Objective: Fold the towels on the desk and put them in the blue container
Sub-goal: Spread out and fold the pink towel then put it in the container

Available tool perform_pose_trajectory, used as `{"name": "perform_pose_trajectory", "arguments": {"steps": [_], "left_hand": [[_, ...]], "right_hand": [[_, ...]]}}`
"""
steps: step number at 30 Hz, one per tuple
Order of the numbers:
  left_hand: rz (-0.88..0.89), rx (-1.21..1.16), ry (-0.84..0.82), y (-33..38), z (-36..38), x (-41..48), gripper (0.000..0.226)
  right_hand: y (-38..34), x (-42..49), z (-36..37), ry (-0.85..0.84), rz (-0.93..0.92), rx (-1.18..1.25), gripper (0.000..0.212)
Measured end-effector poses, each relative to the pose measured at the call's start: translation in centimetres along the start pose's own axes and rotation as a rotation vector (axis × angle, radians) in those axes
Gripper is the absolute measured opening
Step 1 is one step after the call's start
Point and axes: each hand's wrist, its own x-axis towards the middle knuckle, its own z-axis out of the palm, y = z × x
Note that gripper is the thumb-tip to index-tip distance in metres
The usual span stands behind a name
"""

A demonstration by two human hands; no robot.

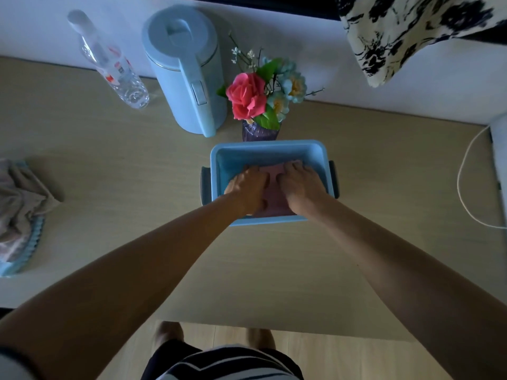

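A blue container [263, 149] stands on the wooden desk [137, 187] just in front of me. Inside it lies a folded pink towel [274, 174]. My left hand [247, 187] and my right hand [300, 189] both rest palm-down on that towel, side by side, fingers pointing away from me and pressing on the cloth. At the desk's left edge lies a crumpled pile of towels [19, 204], grey-beige on top with a light blue one under it.
Behind the container stands a purple vase of artificial flowers [259, 100]. A light blue kettle [186, 69] and a clear plastic bottle [109, 61] are at the back left. A white cable [466, 171] runs along the right. A patterned cushion [406, 31] hangs at the top right.
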Motion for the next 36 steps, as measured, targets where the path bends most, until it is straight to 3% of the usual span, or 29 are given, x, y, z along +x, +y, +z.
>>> {"name": "perform_pose_trajectory", "arguments": {"steps": [3,9,13,17,21,24,28,36], "left_hand": [[0.019,0.133,-0.105,-0.2,0.7,1.2,0.063],[0.064,0.283,-0.13,-0.5,1.8,2.6,0.073],[0.067,0.199,-0.106,-0.2,0.3,1.6,0.066],[0.105,-0.181,0.111,-1.1,-2.9,-2.1,0.065],[0.161,-0.502,0.509,-4.1,-5.8,-9.3,0.052],[0.077,-0.659,0.657,-6.9,-6.3,-15.0,0.04],[-0.066,-0.763,0.767,-12.3,-5.8,-21.8,0.037],[-0.326,-0.788,0.936,-22.8,-3.8,-27.1,0.03]], "right_hand": [[0.1,1.8,1.0,-0.057,0.014,-0.013,0.038],[-0.4,3.3,2.6,-0.093,0.035,0.03,0.036],[0.2,2.6,1.0,-0.14,0.052,0.134,0.043],[1.0,-0.2,-2.2,0.003,0.136,0.403,0.06],[-1.9,-3.9,-5.1,0.482,0.174,0.879,0.05],[-6.9,-5.5,-7.5,0.741,0.126,1.032,0.055],[-16.2,-5.0,-10.5,0.801,-0.034,1.072,0.06],[-29.7,-3.3,-10.4,0.563,-0.192,1.11,0.071]]}}
